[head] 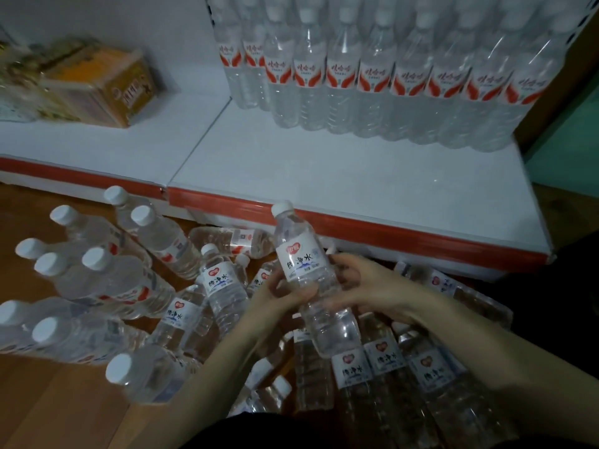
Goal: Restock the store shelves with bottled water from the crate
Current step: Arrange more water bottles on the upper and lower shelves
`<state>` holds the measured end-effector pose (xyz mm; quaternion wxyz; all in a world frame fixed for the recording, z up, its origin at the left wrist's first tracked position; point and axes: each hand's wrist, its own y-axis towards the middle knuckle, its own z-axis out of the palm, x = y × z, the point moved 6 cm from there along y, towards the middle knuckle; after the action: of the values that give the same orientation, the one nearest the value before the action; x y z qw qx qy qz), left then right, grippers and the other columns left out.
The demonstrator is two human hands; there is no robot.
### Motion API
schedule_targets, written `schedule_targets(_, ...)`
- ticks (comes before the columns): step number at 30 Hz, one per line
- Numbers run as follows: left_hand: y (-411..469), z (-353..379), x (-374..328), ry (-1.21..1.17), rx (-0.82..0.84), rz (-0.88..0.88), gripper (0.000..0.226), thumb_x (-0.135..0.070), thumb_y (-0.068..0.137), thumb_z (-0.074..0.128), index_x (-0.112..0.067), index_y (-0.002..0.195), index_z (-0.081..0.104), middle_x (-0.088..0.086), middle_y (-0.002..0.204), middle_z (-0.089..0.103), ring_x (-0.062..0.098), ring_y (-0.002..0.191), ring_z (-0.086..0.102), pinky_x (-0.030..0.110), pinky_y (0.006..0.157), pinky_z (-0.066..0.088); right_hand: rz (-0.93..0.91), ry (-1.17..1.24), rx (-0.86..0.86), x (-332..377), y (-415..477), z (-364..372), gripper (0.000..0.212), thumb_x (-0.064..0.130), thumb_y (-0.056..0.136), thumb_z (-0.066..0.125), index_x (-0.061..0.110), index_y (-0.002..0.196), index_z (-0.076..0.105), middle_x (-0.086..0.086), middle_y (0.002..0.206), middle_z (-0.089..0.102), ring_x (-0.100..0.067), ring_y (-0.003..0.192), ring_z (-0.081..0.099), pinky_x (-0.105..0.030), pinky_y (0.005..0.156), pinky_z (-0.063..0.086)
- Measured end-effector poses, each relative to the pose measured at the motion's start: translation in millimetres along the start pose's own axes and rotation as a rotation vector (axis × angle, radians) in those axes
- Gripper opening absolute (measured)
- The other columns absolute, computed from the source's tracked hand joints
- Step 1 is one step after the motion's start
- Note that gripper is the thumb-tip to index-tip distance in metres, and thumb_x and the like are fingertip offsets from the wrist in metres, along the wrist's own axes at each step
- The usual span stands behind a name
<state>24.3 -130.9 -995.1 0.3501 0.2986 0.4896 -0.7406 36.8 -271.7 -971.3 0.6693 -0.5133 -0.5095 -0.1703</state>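
Observation:
A clear water bottle [303, 254] with a white cap and white label is held upright, slightly tilted, just in front of the shelf edge. My left hand [275, 296] grips its middle from the left and my right hand [359, 290] grips it from the right. Several more bottles [220, 280] lie loose on the wooden floor beneath my hands. The white bottom shelf [324, 170] has a red front strip, and a row of red-labelled bottles [372, 82] stands at its back. No crate is visible.
Larger bottles [97, 277] stand grouped on the floor at the left. A shrink-wrapped pack of bottles [405, 367] lies under my right forearm. Yellow and orange boxes [103, 82] sit on the neighbouring shelf section at the upper left.

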Motion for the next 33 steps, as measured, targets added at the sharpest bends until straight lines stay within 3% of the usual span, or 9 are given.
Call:
schedule_targets(3,-11.6,8.9,-47.8,0.017,-0.003,0.173,0.059,-0.004,0.063,0.068,-0.013,0.118,0.050,0.011,0.100,0.069,0.027,0.085,0.070,0.034,0.064,0.059,-0.152,-0.061,-0.086,45.9,-5.1,-6.6,0.064,0.019,0.065,0.082,0.033,0.118,0.049,0.008,0.110,0.065,-0.004,0.099,0.064,-0.029,0.086,0.054)
schedule_targets(5,-22.0,16.1,-84.1,0.074,-0.015,0.288,0.059,-0.003,0.063,0.069,-0.014,0.118,0.051,0.009,0.100,0.070,0.026,0.086,0.070,0.033,0.064,0.059,-0.235,-0.110,-0.116,82.5,-12.3,-8.2,0.058,0.014,0.067,0.081,0.036,0.110,0.049,0.010,0.105,0.065,0.001,0.094,0.064,-0.023,0.083,0.054)
schedule_targets(10,-51.3,30.6,-175.4,0.195,-0.051,0.558,0.060,-0.001,0.060,0.075,-0.017,0.113,0.053,0.005,0.094,0.074,0.018,0.085,0.071,0.026,0.065,0.056,-0.379,-0.220,-0.217,174.4,-42.9,-13.8,0.076,0.013,0.065,0.083,0.021,0.129,0.043,0.006,0.112,0.062,-0.005,0.094,0.065,-0.021,0.079,0.055)
schedule_targets(13,-76.7,41.9,-235.7,0.225,-0.040,0.723,0.059,-0.001,0.055,0.085,-0.017,0.103,0.054,0.001,0.084,0.075,0.012,0.076,0.071,0.020,0.061,0.053,-0.491,-0.250,-0.276,234.0,-67.1,-13.7,0.069,0.011,0.064,0.083,0.030,0.120,0.048,0.008,0.107,0.064,-0.006,0.086,0.068,-0.023,0.076,0.056)
schedule_targets(18,-127.0,56.9,-339.8,0.266,-0.016,0.989,0.064,-0.023,0.048,0.082,-0.018,0.107,0.059,0.001,0.094,0.074,0.016,0.087,0.071,0.019,0.066,0.053,-0.714,-0.308,-0.366,341.8,-107.9,-8.3,0.057,0.016,0.062,0.085,0.035,0.107,0.055,0.011,0.098,0.070,-0.001,0.083,0.068,-0.019,0.072,0.056)
schedule_targets(21,-152.6,67.8,-401.6,0.256,0.003,1.135,0.048,-0.011,0.056,0.084,-0.015,0.099,0.063,-0.001,0.082,0.075,0.011,0.076,0.071,0.016,0.061,0.052,-0.829,-0.312,-0.426,404.9,-129.1,-5.2,0.049,0.024,0.062,0.083,0.034,0.103,0.059,0.009,0.097,0.071,0.000,0.083,0.068,-0.016,0.068,0.055)
schedule_targets(26,-175.8,93.3,-476.8,0.212,-0.002,1.282,0.030,-0.020,0.067,0.067,-0.012,0.096,0.064,-0.009,0.064,0.071,-0.002,0.050,0.062,0.007,0.044,0.041,-0.930,-0.256,-0.489,479.6,-146.6,-12.6,0.050,0.022,0.067,0.080,0.019,0.113,0.061,-0.002,0.092,0.074,-0.013,0.081,0.072,-0.026,0.070,0.057)
schedule_targets(30,-171.7,113.9,-516.8,0.203,-0.023,1.337,0.046,-0.038,0.061,0.069,-0.013,0.100,0.064,-0.007,0.073,0.073,0.005,0.069,0.069,0.019,0.063,0.051,-0.981,-0.148,-0.514,517.1,-152.0,-34.0,0.043,0.016,0.068,0.080,0.015,0.106,0.061,-0.005,0.087,0.075,-0.021,0.077,0.072,-0.036,0.072,0.059)
schedule_targets(33,-157.6,133.5,-542.8,0.217,-0.028,1.362,0.037,-0.038,0.075,0.066,-0.018,0.105,0.063,-0.004,0.087,0.072,0.009,0.082,0.068,0.026,0.076,0.052,-1.012,-0.148,-0.560,543.1,-156.0,-58.3,0.047,0.015,0.069,0.079,0.015,0.111,0.058,-0.004,0.096,0.072,-0.017,0.078,0.071,-0.029,0.069,0.059)
